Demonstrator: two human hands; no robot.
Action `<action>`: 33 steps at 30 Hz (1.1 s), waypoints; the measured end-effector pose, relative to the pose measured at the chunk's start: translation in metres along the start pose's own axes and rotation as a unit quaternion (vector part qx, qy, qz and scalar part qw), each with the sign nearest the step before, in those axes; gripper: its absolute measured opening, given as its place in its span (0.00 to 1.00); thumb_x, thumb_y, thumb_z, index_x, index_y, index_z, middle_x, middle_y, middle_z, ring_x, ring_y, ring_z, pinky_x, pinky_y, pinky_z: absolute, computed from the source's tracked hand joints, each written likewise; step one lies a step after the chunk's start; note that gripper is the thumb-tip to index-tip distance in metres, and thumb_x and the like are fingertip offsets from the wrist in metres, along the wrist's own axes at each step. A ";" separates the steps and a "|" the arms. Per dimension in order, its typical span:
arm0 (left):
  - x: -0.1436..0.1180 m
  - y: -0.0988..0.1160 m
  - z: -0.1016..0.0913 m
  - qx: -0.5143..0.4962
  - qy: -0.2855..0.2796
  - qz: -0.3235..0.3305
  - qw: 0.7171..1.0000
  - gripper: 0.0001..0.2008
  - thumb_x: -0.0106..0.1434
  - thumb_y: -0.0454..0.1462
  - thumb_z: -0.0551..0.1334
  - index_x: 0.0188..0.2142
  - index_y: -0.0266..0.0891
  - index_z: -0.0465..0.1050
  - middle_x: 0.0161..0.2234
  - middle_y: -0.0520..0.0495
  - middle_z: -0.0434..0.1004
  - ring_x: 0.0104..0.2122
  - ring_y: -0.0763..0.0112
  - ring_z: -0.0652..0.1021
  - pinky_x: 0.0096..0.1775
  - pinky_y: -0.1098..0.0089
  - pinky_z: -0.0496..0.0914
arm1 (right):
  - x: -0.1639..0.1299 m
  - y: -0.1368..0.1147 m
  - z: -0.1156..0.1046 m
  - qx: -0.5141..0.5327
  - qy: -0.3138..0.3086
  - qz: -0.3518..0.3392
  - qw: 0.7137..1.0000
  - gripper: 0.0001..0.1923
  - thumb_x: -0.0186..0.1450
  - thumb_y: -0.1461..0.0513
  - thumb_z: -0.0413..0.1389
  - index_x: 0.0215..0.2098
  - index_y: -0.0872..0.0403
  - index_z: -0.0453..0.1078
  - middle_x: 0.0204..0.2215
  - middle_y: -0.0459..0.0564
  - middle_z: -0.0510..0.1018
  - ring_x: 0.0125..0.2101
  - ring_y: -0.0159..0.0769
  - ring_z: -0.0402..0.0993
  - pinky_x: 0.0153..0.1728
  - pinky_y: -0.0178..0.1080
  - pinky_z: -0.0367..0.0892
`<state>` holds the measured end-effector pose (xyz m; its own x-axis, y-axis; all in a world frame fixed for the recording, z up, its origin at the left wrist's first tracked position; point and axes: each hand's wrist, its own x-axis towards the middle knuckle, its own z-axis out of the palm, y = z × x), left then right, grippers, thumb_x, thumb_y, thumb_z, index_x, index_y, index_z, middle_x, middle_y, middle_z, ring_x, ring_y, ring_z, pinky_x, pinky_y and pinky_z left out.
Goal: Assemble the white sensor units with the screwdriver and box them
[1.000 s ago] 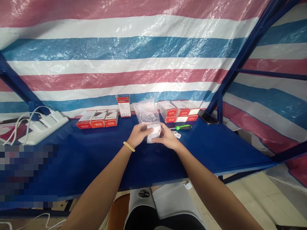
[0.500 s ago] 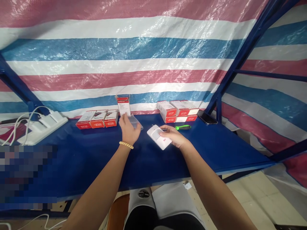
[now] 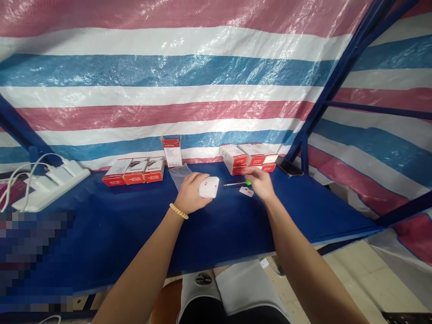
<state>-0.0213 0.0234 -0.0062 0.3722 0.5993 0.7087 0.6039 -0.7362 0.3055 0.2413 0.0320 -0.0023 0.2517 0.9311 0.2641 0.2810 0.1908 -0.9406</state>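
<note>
My left hand (image 3: 191,193) is closed around a white plastic detector (image 3: 209,187) with small red markings, held tilted above the table. Under and behind that hand lies a clear plastic bag (image 3: 178,174). My right hand (image 3: 261,183), slightly blurred, has its fingers curled around the green handle of a screwdriver (image 3: 236,183); most of the handle is hidden, and the metal shaft points left. Just below the shaft a small white plate (image 3: 246,191) lies on the table.
An opened red-and-white box (image 3: 173,153) stands upright at the back. Several closed boxes lie to its left (image 3: 135,173) and in a stack on the right (image 3: 232,157). A phone (image 3: 290,168) rests by the frame post. A white power strip (image 3: 50,184) with cables sits at left.
The white detector has passed from my right hand to my left. The plastic bag now lies on the table. My right hand has moved to the screwdriver, and the small white plate has appeared below it.
</note>
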 end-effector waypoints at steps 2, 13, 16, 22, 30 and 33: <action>0.001 -0.006 -0.008 -0.020 0.042 -0.015 0.999 0.25 0.49 0.40 0.68 0.48 0.39 0.69 0.43 0.44 0.74 0.43 0.60 0.76 0.47 0.61 0.71 | 0.019 0.007 -0.022 -0.218 0.038 -0.017 0.975 0.22 0.48 0.66 0.57 0.42 0.53 0.76 0.44 0.55 0.79 0.48 0.49 0.72 0.50 0.50 0.64; 0.000 -0.019 -0.016 -0.044 0.062 -0.091 0.993 0.24 0.50 0.43 0.67 0.45 0.39 0.68 0.42 0.44 0.75 0.42 0.60 0.76 0.46 0.61 0.71 | 0.040 -0.002 -0.053 -0.230 -0.159 -0.006 0.960 0.13 0.47 0.58 0.67 0.31 0.54 0.78 0.25 0.49 0.78 0.28 0.39 0.73 0.30 0.41 0.67; -0.002 -0.025 -0.013 -0.024 0.025 -0.128 0.991 0.24 0.50 0.44 0.68 0.45 0.39 0.69 0.42 0.44 0.75 0.42 0.60 0.76 0.45 0.61 0.71 | 0.030 -0.014 -0.037 -0.024 -0.113 -0.001 0.993 0.22 0.46 0.51 0.69 0.34 0.55 0.76 0.18 0.45 0.74 0.19 0.32 0.68 0.18 0.34 0.61; -0.002 -0.023 -0.014 0.037 -0.033 -0.146 0.988 0.25 0.50 0.44 0.68 0.47 0.39 0.68 0.43 0.44 0.76 0.43 0.58 0.77 0.45 0.61 0.72 | 0.013 -0.011 0.012 0.278 -0.004 -0.008 0.960 0.19 0.50 0.51 0.67 0.29 0.53 0.67 0.14 0.42 0.71 0.13 0.28 0.65 0.13 0.31 0.59; 0.001 -0.015 -0.012 0.104 -0.059 -0.144 0.982 0.24 0.50 0.43 0.68 0.46 0.40 0.69 0.44 0.42 0.77 0.45 0.54 0.77 0.46 0.59 0.72 | 0.006 -0.008 0.021 0.291 0.064 0.031 0.954 0.18 0.52 0.53 0.65 0.30 0.52 0.62 0.16 0.41 0.73 0.16 0.33 0.72 0.14 0.33 0.68; 0.001 -0.014 -0.010 0.104 -0.058 -0.120 0.986 0.22 0.50 0.42 0.67 0.45 0.40 0.69 0.44 0.42 0.77 0.45 0.55 0.77 0.47 0.59 0.71 | 0.005 -0.008 0.021 0.286 0.064 0.034 0.955 0.18 0.53 0.53 0.65 0.30 0.52 0.62 0.17 0.42 0.73 0.16 0.32 0.73 0.16 0.33 0.71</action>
<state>-0.0368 0.0314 -0.0033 0.2722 0.7891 0.5507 0.8117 -0.4957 0.3090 0.2210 0.0420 0.0018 0.3735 0.9086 0.1867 -0.2832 0.3033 -0.9098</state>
